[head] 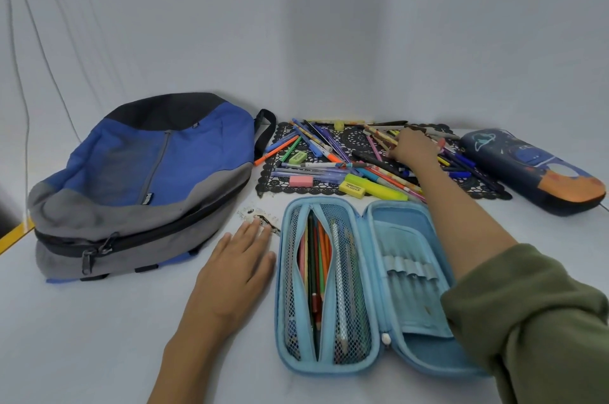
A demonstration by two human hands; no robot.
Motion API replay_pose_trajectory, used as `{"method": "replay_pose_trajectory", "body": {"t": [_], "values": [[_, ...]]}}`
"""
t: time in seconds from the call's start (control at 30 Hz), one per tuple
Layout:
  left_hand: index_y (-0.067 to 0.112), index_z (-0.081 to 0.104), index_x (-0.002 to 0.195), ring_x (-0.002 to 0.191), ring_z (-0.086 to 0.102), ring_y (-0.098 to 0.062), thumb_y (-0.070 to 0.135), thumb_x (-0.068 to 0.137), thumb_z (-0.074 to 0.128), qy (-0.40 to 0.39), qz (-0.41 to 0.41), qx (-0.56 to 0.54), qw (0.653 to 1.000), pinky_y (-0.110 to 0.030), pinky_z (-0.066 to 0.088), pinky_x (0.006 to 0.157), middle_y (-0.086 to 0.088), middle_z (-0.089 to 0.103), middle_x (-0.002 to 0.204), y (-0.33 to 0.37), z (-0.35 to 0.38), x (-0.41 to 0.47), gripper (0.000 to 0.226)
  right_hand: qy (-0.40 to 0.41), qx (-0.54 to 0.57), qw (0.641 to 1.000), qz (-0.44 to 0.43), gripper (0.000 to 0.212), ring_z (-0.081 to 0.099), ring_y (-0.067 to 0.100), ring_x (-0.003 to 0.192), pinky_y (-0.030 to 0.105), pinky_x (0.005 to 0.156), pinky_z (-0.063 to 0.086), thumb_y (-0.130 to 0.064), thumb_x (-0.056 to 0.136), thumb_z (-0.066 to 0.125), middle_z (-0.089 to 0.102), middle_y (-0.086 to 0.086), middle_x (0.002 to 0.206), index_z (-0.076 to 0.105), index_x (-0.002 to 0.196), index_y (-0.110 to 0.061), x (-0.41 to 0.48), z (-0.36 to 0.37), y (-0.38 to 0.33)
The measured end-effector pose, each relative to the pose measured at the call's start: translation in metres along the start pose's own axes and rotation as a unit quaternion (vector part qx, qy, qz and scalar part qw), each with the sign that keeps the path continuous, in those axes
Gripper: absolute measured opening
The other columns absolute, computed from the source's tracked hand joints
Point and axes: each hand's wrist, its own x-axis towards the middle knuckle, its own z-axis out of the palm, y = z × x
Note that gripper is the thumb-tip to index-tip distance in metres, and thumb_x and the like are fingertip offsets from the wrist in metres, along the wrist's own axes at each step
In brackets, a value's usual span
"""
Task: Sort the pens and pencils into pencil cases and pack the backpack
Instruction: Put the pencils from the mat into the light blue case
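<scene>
White worktop (115,337) against a white backdrop: a backpack (148,179) lies at left, and pens and pencils (329,153) litter a black lace mat (356,136) at the rear. An open blue case (408,239), coloured pencils (318,265) in its mesh pocket, lies nearest the person, with a dark case (534,169) at far right. The left hand (234,268) rests flat, fingers straight; the right hand (413,148) grips several pencils (377,135) over the mat.

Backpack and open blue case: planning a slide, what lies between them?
In the head view, the left hand rests there, fingertips on a small ruler.
</scene>
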Motion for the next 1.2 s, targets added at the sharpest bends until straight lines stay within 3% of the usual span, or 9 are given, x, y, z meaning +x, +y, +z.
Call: {"method": "replay_pose_trajectory", "body": {"t": [0.2, 0.33, 0.43, 0.6, 0.7, 0.87, 0.97, 1.07, 1.2], "values": [[0.029, 0.019, 0.153, 0.137, -0.003, 0.010, 0.064, 0.075, -0.007, 0.003, -0.004, -0.003, 1.000, -0.018, -0.005, 0.116, 0.013, 0.011, 0.159, 0.001, -0.001, 0.000, 0.089, -0.030, 0.021, 0.999, -0.004, 0.036, 0.060, 0.032, 0.097, 0.036, 0.075, 0.045, -0.034, 0.097, 0.046, 0.064, 0.016, 0.109, 0.059, 0.111, -0.003, 0.000, -0.004, -0.002], [0.029, 0.020, 0.152, 0.137, -0.003, 0.011, 0.065, 0.073, -0.006, 0.005, -0.007, -0.010, 1.000, -0.017, -0.005, 0.115, 0.015, 0.010, 0.159, 0.001, -0.001, 0.000, 0.090, -0.053, 0.147, 0.987, -0.018, 0.033, 0.045, 0.022, 0.062, 0.032, 0.057, 0.035, -0.030, 0.099, 0.042, 0.052, 0.013, 0.078, 0.047, 0.076, -0.007, 0.000, -0.016, -0.003], [0.030, 0.023, 0.152, 0.139, 0.000, 0.011, 0.066, 0.074, -0.002, 0.010, -0.008, -0.025, 1.000, -0.017, -0.004, 0.116, 0.015, 0.013, 0.159, -0.001, 0.000, 0.000, 0.089, -0.063, 0.277, 0.959, -0.026, 0.026, 0.043, 0.019, 0.056, 0.029, 0.054, 0.036, -0.029, 0.097, 0.050, 0.047, 0.007, 0.066, 0.052, 0.081, -0.008, -0.005, -0.026, -0.007], [0.030, 0.026, 0.151, 0.137, 0.004, 0.012, 0.067, 0.077, 0.007, 0.014, -0.009, -0.052, 0.999, -0.015, -0.003, 0.114, 0.016, 0.017, 0.158, -0.004, 0.001, 0.000, 0.084, -0.187, 0.541, 0.819, -0.030, 0.014, 0.050, 0.013, 0.044, 0.024, 0.042, 0.048, -0.017, 0.100, 0.049, 0.056, 0.006, 0.068, 0.054, 0.097, -0.004, -0.038, -0.048, -0.026], [0.030, 0.029, 0.150, 0.136, 0.007, 0.012, 0.059, 0.087, 0.021, 0.015, -0.012, -0.063, 0.998, -0.017, 0.000, 0.115, 0.016, 0.019, 0.157, -0.004, 0.000, -0.001, 0.070, -0.232, 0.650, 0.724, -0.018, 0.021, 0.037, 0.008, 0.038, 0.019, 0.034, 0.034, -0.020, 0.103, 0.042, 0.042, -0.003, 0.054, 0.052, 0.112, -0.005, -0.061, -0.057, -0.039], [0.036, 0.050, 0.134, 0.129, 0.034, 0.011, 0.046, 0.091, 0.046, 0.036, -0.024, -0.180, 0.983, -0.032, 0.010, 0.121, 0.014, 0.042, 0.147, -0.003, -0.003, -0.003, 0.044, -0.300, 0.713, 0.632, -0.047, 0.026, 0.033, 0.007, 0.036, 0.020, 0.032, 0.030, -0.036, 0.098, 0.048, 0.037, -0.006, 0.049, 0.050, 0.088, -0.012, -0.107, -0.065, -0.053], [0.037, 0.065, 0.114, 0.113, 0.054, 0.006, 0.031, 0.088, 0.056, 0.115, -0.098, -0.413, 0.898, -0.037, 0.037, 0.110, 0.013, 0.061, 0.128, 0.015, -0.018, -0.007, 0.028, -0.312, 0.743, 0.588, -0.074, 0.024, 0.044, 0.010, 0.043, 0.021, 0.039, 0.040, -0.028, 0.100, 0.047, 0.049, -0.002, 0.058, 0.050, 0.084, -0.010, -0.136, -0.073, -0.061], [0.018, 0.065, 0.118, 0.116, 0.059, -0.006, 0.011, 0.096, 0.045, 0.222, -0.115, -0.593, 0.766, -0.028, 0.041, 0.103, 0.004, 0.067, 0.121, 0.056, -0.037, -0.012, 0.031, -0.322, 0.768, 0.543, -0.106, 0.028, 0.028, 0.005, 0.035, 0.018, 0.031, 0.025, -0.038, 0.093, 0.052, 0.033, -0.006, 0.051, 0.054, 0.088, -0.011, -0.160, -0.084, -0.068], [0.011, 0.057, 0.128, 0.121, 0.057, -0.012, 0.016, 0.099, 0.039, 0.152, -0.107, -0.792, 0.582, -0.029, 0.038, 0.107, -0.003, 0.065, 0.126, 0.118, -0.040, -0.005, 0.034, -0.285, 0.797, 0.514, -0.137, 0.037, 0.027, 0.006, 0.033, 0.019, 0.032, 0.024, -0.046, 0.091, 0.052, 0.030, -0.005, 0.049, 0.047, 0.072, -0.014, -0.187, -0.098, -0.081]]}}
